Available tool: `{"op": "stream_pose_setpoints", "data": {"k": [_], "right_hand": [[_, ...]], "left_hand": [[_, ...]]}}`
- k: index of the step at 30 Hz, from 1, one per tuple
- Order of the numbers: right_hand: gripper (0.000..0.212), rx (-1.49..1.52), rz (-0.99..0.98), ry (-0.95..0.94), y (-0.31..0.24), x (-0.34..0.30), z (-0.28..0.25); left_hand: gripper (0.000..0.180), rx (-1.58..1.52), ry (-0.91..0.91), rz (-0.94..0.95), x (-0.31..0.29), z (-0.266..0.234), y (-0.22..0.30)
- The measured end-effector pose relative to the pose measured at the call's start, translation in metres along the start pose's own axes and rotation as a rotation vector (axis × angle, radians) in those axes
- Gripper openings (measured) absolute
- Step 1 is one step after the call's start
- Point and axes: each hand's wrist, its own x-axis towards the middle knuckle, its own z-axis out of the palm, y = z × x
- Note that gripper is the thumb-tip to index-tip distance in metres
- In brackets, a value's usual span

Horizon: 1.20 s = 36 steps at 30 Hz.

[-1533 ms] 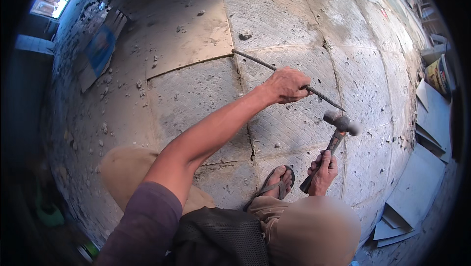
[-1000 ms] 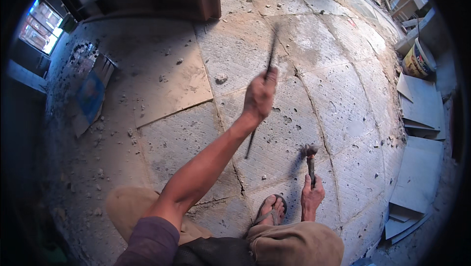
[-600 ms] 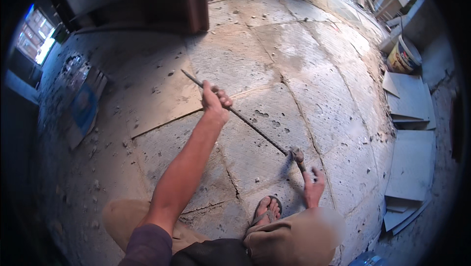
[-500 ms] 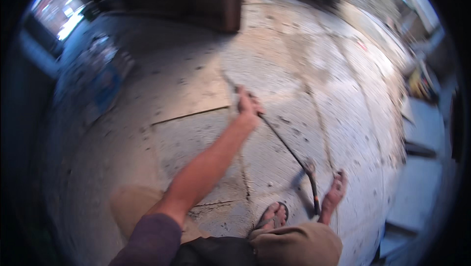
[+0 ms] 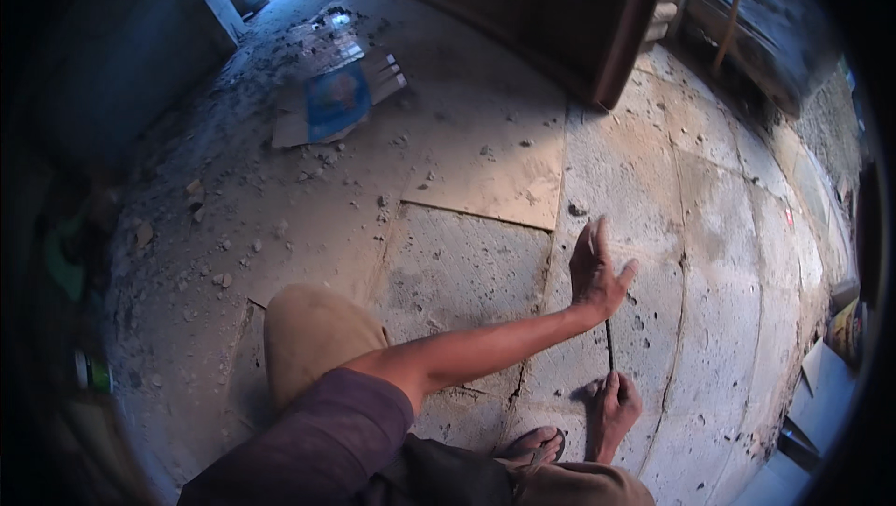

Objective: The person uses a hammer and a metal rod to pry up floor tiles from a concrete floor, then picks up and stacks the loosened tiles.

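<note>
My left hand (image 5: 597,273) reaches out over the concrete floor with its fingers stretched and the thumb apart. Just below its wrist shows a thin dark rod (image 5: 611,347), whose far part is hidden behind the left hand. Nearer to me, my right hand (image 5: 614,405) is closed around the rod's near end. Whether the left palm touches the rod cannot be seen. The grey slabs of the floor (image 5: 644,338) lie under both hands, and a tan board or tile (image 5: 504,184) lies just beyond the left hand.
A flattened printed cardboard piece (image 5: 338,100) lies at the far left among loose rubble. A dark wooden cabinet-like piece (image 5: 523,21) stands ahead. Pale flat panels (image 5: 821,394) lean at the right edge. My sandalled foot (image 5: 537,443) is close to the right hand.
The left hand has let go of the rod and opened. My right hand, earlier open beside the rod's near end, now grips it. The view has swung left.
</note>
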Motion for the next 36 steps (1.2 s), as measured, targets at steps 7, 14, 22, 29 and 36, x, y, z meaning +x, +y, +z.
{"op": "stream_pose_setpoints", "data": {"k": [7,14,22,29,36], "right_hand": [[0.015,-0.186,-0.163,0.017,0.008,0.016,0.027],[0.015,-0.236,-0.123,0.144,-0.007,0.008,0.034],[0.015,-0.231,-0.066,0.159,0.011,0.004,0.032],[0.015,-0.345,-0.154,0.16,0.015,0.022,0.043],[0.013,-0.264,-0.057,0.139,0.005,0.012,0.023]], "left_hand": [[0.056,0.243,-0.8,0.753,-0.048,-0.005,-0.036],[0.062,0.248,-0.998,0.608,-0.038,0.003,-0.052],[0.051,0.153,-0.947,0.627,-0.057,0.013,-0.064],[0.048,0.177,-0.899,0.619,-0.044,0.016,-0.07],[0.051,0.187,-0.874,0.64,-0.059,0.023,-0.062]]}}
